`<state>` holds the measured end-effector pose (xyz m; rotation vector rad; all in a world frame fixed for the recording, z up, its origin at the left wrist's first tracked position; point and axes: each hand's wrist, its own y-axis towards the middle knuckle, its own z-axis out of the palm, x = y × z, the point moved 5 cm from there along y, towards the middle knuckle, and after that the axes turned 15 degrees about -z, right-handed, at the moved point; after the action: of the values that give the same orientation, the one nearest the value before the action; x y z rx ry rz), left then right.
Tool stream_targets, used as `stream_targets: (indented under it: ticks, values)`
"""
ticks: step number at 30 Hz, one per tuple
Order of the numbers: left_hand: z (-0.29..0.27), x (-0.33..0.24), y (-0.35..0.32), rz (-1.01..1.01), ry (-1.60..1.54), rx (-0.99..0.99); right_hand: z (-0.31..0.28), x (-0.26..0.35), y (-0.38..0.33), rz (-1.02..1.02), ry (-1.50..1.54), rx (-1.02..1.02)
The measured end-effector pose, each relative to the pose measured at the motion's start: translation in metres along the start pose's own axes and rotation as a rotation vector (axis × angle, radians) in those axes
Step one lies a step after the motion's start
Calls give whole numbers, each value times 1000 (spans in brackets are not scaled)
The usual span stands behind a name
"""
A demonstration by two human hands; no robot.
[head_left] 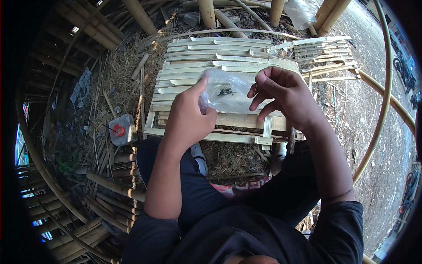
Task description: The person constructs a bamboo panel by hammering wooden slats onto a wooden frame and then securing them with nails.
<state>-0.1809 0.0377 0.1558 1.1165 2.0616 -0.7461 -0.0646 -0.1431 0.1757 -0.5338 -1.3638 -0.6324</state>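
We see a clear plastic bag [239, 102] in front of the chest, over the middle of a panel of pale bamboo slats [184, 64], with a small cluster of thin dark pieces [225, 91] showing through it; they are too small for us to name surely. Our left hand [193, 105] has the bag's left side closed between thumb and fingers, the thumb low and the fingers above. Our right hand [279, 92] is just beside the bag's right end, fingers bent and partly spread, thumb near the forefinger; we cannot tell whether its tips pinch anything or touch the film. Under the bag the slats run roughly crosswise, their curled ends uneven, and a smaller slatted piece [327, 53] is at the panel's upper right. Nearer us, our legs in dark trousers [187, 176] are bent on either side, with a red patterned cloth [255, 182] between them. To the left, a red container [118, 130] stands on a pale block [128, 137] amid dry straw [125, 75]. Upright bamboo posts [206, 13] rise beyond the panel, and bare grey ground [369, 105] stretches along the right.
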Motion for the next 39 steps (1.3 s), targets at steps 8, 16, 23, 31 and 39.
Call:
stream_targets:
  ticks: [8,16,23,31,39]
  values:
    - [-79,16,-8,308,-522,-550,-8,-14,1,93,-17,-139]
    - [-190,137,-26,134,-413,-1150,-6,-15,-7,100,-118,-125]
    - [-201,234,-20,-587,-49,-807,-12,-38,-3,151,-215,-148]
    - [-161,331,8,-969,66,-417,-8,-58,6,137,-281,-122]
    - [-71,379,19,-1068,-189,-73,4,-67,6,140,-330,-104]
